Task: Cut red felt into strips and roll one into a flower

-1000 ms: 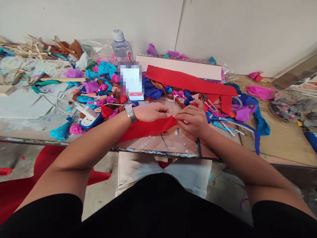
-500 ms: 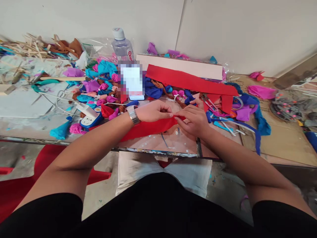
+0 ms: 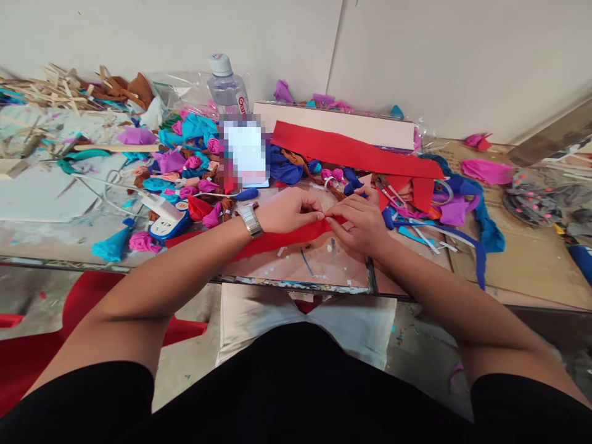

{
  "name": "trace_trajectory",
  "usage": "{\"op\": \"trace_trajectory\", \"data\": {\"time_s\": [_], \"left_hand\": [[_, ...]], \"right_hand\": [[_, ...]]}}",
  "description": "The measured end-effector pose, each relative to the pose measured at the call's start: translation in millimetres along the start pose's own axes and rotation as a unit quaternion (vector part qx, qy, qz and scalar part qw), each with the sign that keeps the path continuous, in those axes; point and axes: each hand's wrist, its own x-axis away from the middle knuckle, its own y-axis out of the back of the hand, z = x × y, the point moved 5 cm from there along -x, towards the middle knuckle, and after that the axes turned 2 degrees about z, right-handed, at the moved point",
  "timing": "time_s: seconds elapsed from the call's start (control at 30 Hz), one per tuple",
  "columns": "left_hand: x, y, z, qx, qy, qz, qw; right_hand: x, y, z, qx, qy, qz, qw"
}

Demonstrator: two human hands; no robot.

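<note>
As both hands pinch it, the red strip shows farther left.

Pale wall with dark seam behind worktable; red chair at left; grey floor below.

Black top, short black sleeves, silver metal-banded wristwatch, off-white legwear
</note>
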Motion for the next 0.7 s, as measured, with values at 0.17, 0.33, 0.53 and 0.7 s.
{"op": "trace_trajectory", "data": {"time_s": [0.17,0.33,0.53,0.7], "left_hand": [[3.8,0.0,-5.0,-0.065,0.011,-0.041,0.997],[4.7,0.6,-9.4,-0.125,0.008,-0.053,0.991],[2.9,-3.9,-7.8,-0.198,-0.015,-0.049,0.979],[3.0,-8.7,-7.0,-0.258,-0.03,-0.053,0.964]], "right_hand": [[2.0,-3.9,-4.0,-0.017,-0.038,0.021,0.999],[2.9,-6.0,-7.4,-0.018,-0.052,0.02,0.998],[3.7,-7.1,-8.2,-0.021,-0.059,0.01,0.998],[1.4,-6.7,-5.6,-0.032,-0.074,0.025,0.996]]}}
